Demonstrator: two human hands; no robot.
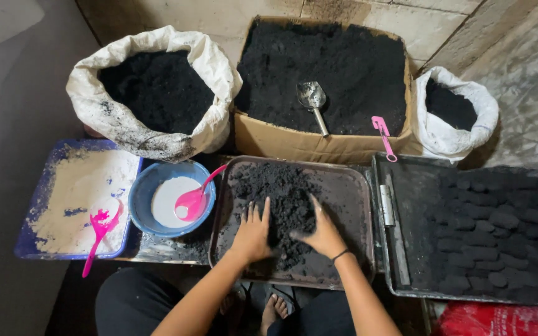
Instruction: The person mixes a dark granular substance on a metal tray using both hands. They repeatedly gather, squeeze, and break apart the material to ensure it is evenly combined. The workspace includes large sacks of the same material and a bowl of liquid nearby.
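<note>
Now both hands press a heap of black powder [284, 205] in the dark tray [356, 211]. Left hand [251, 235] lies flat and open on it. Right hand [325, 233] is open too, cupping the side. Push from both sides together, so nothing spills over the edge.

Floor [7, 186] bearing sacks [157, 93] at eleven, box [319, 140] at twelve, trays [294, 274] and bowl [141, 208] nearer.
</note>
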